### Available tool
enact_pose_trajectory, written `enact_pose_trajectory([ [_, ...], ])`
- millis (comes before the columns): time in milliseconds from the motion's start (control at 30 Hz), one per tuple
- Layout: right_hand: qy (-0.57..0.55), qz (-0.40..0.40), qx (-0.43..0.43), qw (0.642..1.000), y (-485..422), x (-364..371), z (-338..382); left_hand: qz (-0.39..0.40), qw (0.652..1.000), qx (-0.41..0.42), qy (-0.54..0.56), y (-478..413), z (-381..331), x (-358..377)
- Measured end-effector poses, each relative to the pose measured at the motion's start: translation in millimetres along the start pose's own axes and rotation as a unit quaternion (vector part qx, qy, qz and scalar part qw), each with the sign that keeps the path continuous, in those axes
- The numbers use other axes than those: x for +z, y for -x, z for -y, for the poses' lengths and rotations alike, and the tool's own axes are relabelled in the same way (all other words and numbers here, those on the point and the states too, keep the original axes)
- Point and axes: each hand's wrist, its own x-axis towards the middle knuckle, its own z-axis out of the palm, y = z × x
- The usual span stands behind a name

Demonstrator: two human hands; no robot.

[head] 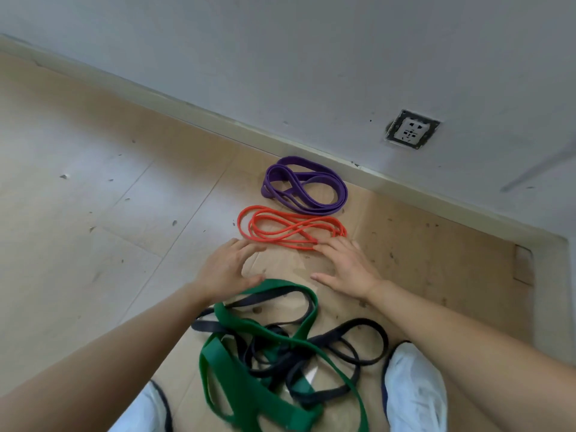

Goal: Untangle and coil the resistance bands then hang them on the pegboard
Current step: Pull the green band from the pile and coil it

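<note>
Both hands are spread open and hold nothing: the left hand [229,266] and right hand [344,269] sit at the near edge of the coiled orange band [290,229] on the floor [93,198]. The purple band [305,185] lies coiled beyond it. The green band [249,369] and black band [358,347] lie tangled between the feet.

Two coiled bands [343,190] lie between the tangled bands [237,325] and the wall [311,73].
</note>
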Motion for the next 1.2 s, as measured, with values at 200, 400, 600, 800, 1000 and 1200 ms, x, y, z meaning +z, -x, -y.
enact_pose_trajectory([
  [200,-0.052,0.141,-0.024,0.988,55,26,46,0.105,0.992,0.070,-0.026,59,-35,9],
  [400,-0.041,0.262,0.026,0.964,80,25,76,0.203,0.974,0.034,-0.094,90,-50,16],
  [600,-0.126,0.316,0.091,0.936,75,20,89,0.220,0.975,-0.011,-0.039,92,-58,-1],
  [800,-0.277,0.352,0.144,0.882,73,-37,99,0.229,0.969,-0.060,0.069,83,-89,-80],
  [1000,-0.349,0.332,0.121,0.868,83,-130,127,0.202,0.976,-0.034,0.073,97,-124,-174],
  [1200,-0.342,0.225,0.046,0.911,107,-217,176,0.086,0.979,-0.019,0.183,133,-171,-247],
])
